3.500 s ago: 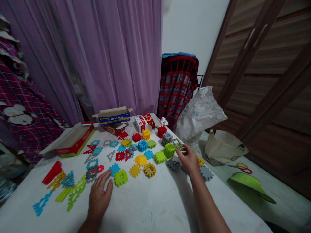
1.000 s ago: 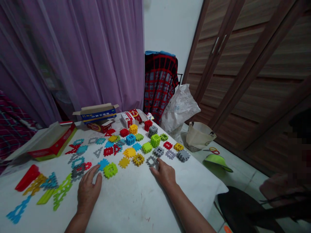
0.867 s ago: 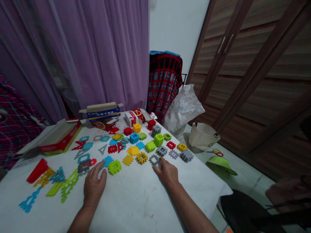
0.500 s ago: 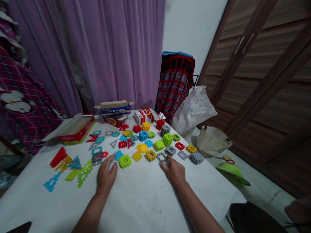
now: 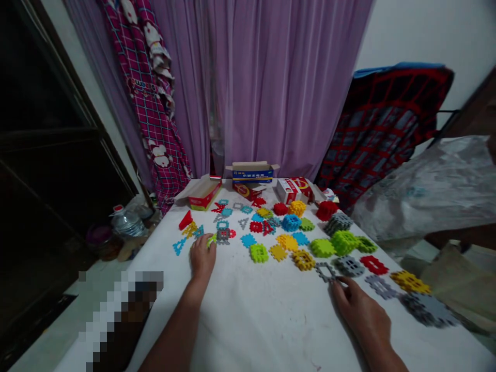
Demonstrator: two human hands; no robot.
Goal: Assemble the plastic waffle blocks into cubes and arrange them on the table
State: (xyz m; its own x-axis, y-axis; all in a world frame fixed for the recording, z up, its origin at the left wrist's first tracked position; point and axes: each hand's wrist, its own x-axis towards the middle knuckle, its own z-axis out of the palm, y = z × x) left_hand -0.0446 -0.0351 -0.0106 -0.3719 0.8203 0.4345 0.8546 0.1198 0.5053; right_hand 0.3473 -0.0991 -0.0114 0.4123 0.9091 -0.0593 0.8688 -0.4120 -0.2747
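My left hand point(image 5: 203, 257) reaches over the left part of the white-covered table, its curled fingers on the green pieces point(image 5: 211, 239), which it mostly covers; its grip is hidden. Beside it lie a dark grey square piece point(image 5: 223, 236) and a blue triangular piece point(image 5: 179, 246). My right hand point(image 5: 354, 302) rests at the right with thumb and forefinger brought together at the near edge of a grey square frame piece point(image 5: 324, 272). A yellow stack point(image 5: 303, 260) and a grey stack point(image 5: 350, 266) stand close to that frame.
At the table's back are an open red box point(image 5: 205, 195), a blue box point(image 5: 252, 174) and a red-and-white box point(image 5: 289, 191). Several coloured stacks spread across the middle and right. A large water bottle point(image 5: 129, 222) stands left of the table.
The view has turned left. My left hand has moved left from beside the blue piece onto the green pieces. My right hand stays by the grey frame.
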